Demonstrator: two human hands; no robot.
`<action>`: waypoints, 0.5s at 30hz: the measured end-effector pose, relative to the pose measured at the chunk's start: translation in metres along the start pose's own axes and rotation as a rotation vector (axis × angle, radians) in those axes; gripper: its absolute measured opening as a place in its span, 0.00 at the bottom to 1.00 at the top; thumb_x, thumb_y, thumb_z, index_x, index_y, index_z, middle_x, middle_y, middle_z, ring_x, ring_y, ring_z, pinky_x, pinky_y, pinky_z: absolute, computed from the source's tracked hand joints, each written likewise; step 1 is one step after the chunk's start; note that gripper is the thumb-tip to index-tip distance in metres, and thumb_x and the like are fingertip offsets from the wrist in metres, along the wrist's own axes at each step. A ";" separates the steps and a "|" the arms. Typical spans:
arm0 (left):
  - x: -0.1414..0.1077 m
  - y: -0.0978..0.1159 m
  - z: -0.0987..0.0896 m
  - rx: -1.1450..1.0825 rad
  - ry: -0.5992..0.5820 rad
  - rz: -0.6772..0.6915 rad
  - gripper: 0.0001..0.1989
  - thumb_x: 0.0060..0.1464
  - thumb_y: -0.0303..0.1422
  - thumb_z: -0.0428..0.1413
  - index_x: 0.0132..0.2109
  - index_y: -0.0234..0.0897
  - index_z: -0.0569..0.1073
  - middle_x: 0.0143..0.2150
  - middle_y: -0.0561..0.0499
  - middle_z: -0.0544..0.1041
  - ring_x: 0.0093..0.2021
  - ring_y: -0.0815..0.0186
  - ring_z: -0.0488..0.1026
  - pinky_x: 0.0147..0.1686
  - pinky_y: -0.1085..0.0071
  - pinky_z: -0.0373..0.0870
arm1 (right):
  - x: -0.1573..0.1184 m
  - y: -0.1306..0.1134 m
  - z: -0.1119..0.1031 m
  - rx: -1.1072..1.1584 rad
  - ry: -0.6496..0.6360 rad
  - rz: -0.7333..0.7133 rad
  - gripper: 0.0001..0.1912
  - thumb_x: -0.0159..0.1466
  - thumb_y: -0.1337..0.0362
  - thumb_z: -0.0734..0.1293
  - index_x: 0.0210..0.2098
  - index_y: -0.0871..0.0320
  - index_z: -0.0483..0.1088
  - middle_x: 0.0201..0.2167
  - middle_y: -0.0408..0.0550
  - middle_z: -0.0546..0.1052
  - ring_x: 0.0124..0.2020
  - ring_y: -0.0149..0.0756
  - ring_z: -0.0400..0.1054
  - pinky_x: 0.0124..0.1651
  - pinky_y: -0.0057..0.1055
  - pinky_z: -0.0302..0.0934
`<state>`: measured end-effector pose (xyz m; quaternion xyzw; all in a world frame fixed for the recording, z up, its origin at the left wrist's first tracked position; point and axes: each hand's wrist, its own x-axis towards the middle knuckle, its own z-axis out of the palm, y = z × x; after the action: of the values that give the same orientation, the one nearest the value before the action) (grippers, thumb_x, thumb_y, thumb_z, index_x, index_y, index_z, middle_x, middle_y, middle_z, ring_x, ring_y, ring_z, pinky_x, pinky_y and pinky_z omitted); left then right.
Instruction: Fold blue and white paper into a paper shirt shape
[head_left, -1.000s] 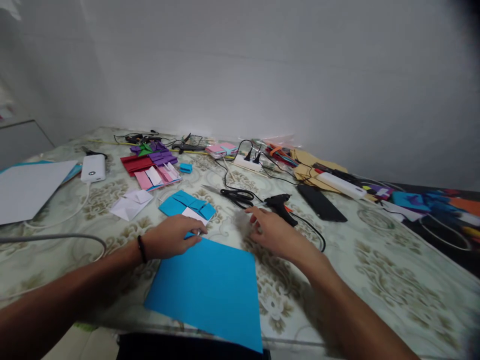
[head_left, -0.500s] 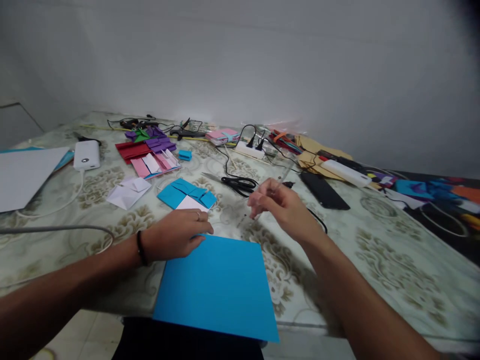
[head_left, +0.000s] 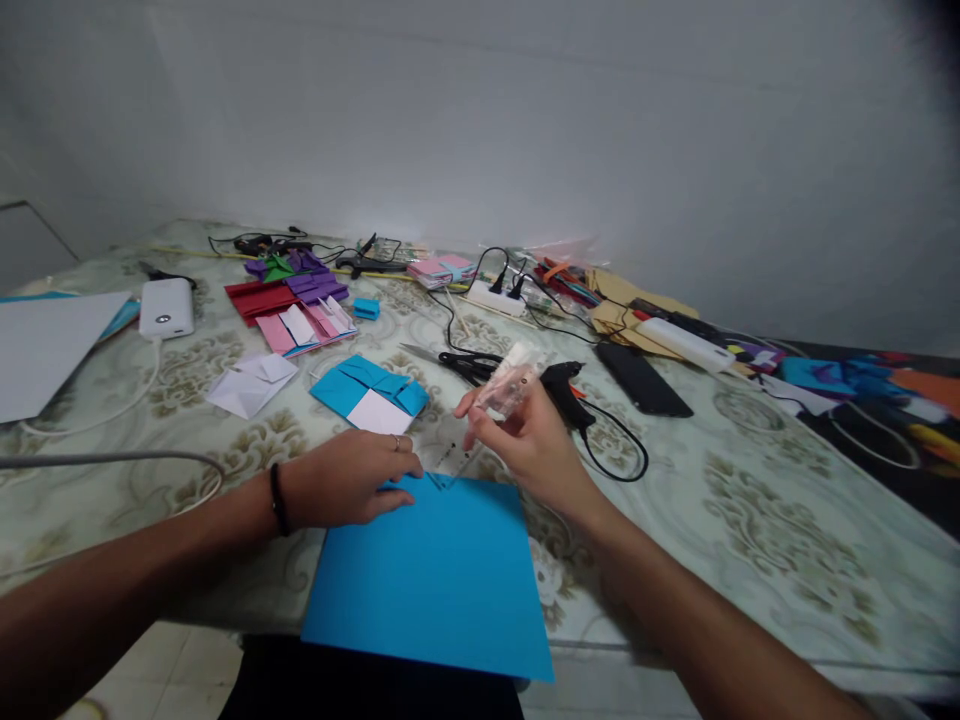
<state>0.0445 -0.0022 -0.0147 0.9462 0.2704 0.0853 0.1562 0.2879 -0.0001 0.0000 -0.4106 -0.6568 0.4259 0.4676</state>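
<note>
A blue sheet of paper point(head_left: 435, 580) lies at the table's front edge, its lower edge overhanging. My left hand point(head_left: 356, 478) rests on the sheet's upper left corner, palm down, with thumb and fingers apart. In my right hand point(head_left: 517, 430) is a clear plastic ruler point(head_left: 457, 457), pinched between thumb and fingers and tilted. Its lower end is over the sheet's top edge; I cannot tell whether it touches. A folded blue and white paper piece point(head_left: 371, 390) sits just beyond my left hand. Black-handled scissors point(head_left: 465, 366) and a black glue gun point(head_left: 566, 390) lie behind my right hand.
Folded white paper point(head_left: 251, 385), pink and red folded pieces point(head_left: 259, 298) and a white power bank point(head_left: 166, 307) are to the left. A power strip point(head_left: 495, 297) with cords stands at the back. A black phone point(head_left: 643, 380) and brown paper point(head_left: 645, 295) lie to the right.
My right hand has moved left and towards me, bringing the ruler to the sheet's top edge. The glue gun now shows beside it. My left hand has stayed almost in place.
</note>
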 end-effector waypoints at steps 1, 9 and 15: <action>0.000 0.000 0.000 0.002 0.003 -0.002 0.11 0.62 0.30 0.62 0.51 0.36 0.78 0.46 0.47 0.81 0.43 0.58 0.79 0.41 0.67 0.70 | 0.000 0.000 0.000 0.002 -0.003 -0.006 0.15 0.67 0.56 0.69 0.39 0.51 0.56 0.39 0.45 0.76 0.31 0.33 0.73 0.36 0.34 0.70; -0.001 -0.001 0.003 0.001 0.013 0.006 0.09 0.62 0.29 0.62 0.50 0.37 0.76 0.47 0.47 0.81 0.43 0.59 0.79 0.40 0.67 0.69 | -0.004 0.005 0.003 -0.101 -0.279 -0.122 0.18 0.65 0.63 0.73 0.51 0.51 0.65 0.44 0.46 0.73 0.43 0.36 0.71 0.46 0.35 0.69; 0.001 0.000 0.001 -0.001 0.003 -0.056 0.07 0.61 0.30 0.63 0.46 0.37 0.75 0.41 0.50 0.80 0.40 0.60 0.77 0.38 0.67 0.68 | 0.002 0.004 -0.005 -0.094 -0.448 0.009 0.11 0.64 0.58 0.74 0.34 0.56 0.70 0.43 0.48 0.76 0.43 0.38 0.71 0.43 0.32 0.67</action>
<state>0.0455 -0.0023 -0.0160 0.9379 0.2971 0.0825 0.1588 0.2930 0.0042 -0.0021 -0.3301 -0.7616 0.4773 0.2885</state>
